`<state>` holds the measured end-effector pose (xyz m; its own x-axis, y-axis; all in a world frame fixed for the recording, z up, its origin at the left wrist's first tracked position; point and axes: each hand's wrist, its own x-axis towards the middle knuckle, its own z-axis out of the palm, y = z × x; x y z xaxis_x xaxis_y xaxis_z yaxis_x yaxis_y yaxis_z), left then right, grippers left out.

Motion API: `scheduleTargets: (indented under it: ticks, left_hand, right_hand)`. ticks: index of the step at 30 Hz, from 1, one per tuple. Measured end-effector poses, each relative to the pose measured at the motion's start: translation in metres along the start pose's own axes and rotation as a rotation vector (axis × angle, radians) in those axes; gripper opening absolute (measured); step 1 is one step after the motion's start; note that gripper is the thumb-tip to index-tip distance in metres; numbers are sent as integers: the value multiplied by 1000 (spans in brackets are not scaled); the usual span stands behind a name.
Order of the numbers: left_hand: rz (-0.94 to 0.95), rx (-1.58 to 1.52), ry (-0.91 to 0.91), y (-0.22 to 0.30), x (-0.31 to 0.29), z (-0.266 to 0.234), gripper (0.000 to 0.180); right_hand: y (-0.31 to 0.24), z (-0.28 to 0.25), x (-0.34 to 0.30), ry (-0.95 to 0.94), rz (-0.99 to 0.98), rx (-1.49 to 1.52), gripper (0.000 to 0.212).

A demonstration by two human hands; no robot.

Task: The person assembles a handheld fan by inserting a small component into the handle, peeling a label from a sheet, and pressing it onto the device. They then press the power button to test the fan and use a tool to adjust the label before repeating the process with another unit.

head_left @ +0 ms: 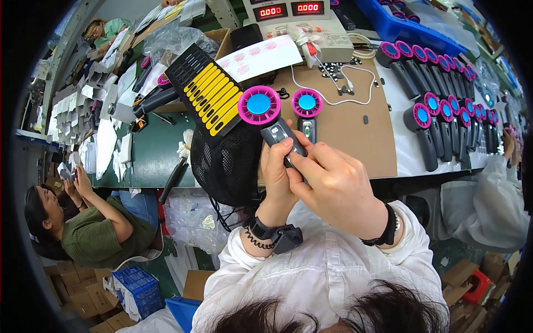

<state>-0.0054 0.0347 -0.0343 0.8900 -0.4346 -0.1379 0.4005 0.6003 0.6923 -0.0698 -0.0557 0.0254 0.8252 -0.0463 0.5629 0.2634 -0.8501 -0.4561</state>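
My left hand (pixel 276 180) is closed around the dark grey handle of a handheld fan (pixel 275 132). This fan has a pink slotted ring with a blue disc in its centre, and its head points away from me. My right hand (pixel 340 186) grips the lower end of the same handle, thumb and fingers pinched against it. Just beyond lies a second handheld fan (pixel 307 104) of the same colours on the brown cardboard (pixel 347 150), its handle partly hidden by my hands. Left of the held fan rests a black sheet with yellow strips (pixel 214 97).
Rows of handheld fans (pixel 444 114) lie on the right. A power supply with red displays (pixel 300 33), a white cable (pixel 355 101) and small black parts (pixel 333 69) are at the back. A black mesh bag (pixel 225 169) hangs at the table edge. Other people sit left and right.
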Motion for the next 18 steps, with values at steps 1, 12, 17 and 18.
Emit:
scheduleTargets:
  ticks: [1, 12, 17, 18]
  left_hand:
    - [-2, 16, -13, 1, 1, -1, 43]
    - [-18, 18, -81, 2, 2, 1, 42]
    - [12, 80, -119, 7, 1, 4, 42]
    - [34, 113, -138, 8, 1, 5, 42]
  right_hand:
    - [1, 1, 0, 0, 1, 0, 18]
    - [0, 4, -2, 18, -2, 14, 20]
    - [-1, 3, -4, 39, 1, 16, 22]
    - [-1, 3, -5, 48, -1, 16, 22]
